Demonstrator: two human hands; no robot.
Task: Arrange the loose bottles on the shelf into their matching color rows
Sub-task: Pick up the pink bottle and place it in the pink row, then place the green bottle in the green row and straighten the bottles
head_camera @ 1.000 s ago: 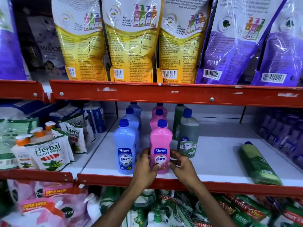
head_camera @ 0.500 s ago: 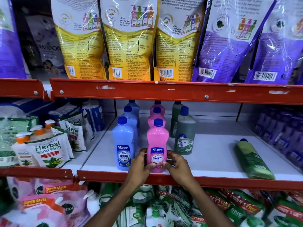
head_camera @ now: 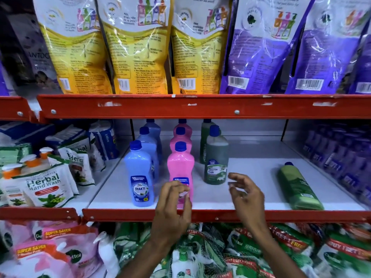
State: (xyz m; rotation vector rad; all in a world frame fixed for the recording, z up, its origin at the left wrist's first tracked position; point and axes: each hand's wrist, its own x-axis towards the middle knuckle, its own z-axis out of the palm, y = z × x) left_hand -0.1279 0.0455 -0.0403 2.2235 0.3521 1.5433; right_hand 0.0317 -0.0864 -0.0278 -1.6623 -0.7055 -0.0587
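Three rows of bottles stand on the white shelf (head_camera: 253,189): a blue row with its front bottle (head_camera: 140,173), a pink row with its front bottle (head_camera: 180,165), and a dark green row with its front bottle (head_camera: 216,157). A light green bottle (head_camera: 299,187) lies on its side at the right. My left hand (head_camera: 173,205) hovers just in front of the pink front bottle, fingers loosely apart, holding nothing. My right hand (head_camera: 246,195) is open to the right of the pink bottle, below the dark green one, touching neither.
A red shelf lip (head_camera: 200,215) runs under my hands and a red upper rail (head_camera: 180,107) sits above the bottles. Hand wash pouches (head_camera: 46,185) fill the left bay, purple bottles (head_camera: 341,161) the right. Packs crowd the shelf below.
Both hands have let go of the pink front bottle, which stays upright. My right hand has moved off to the right; my left has pulled back slightly.
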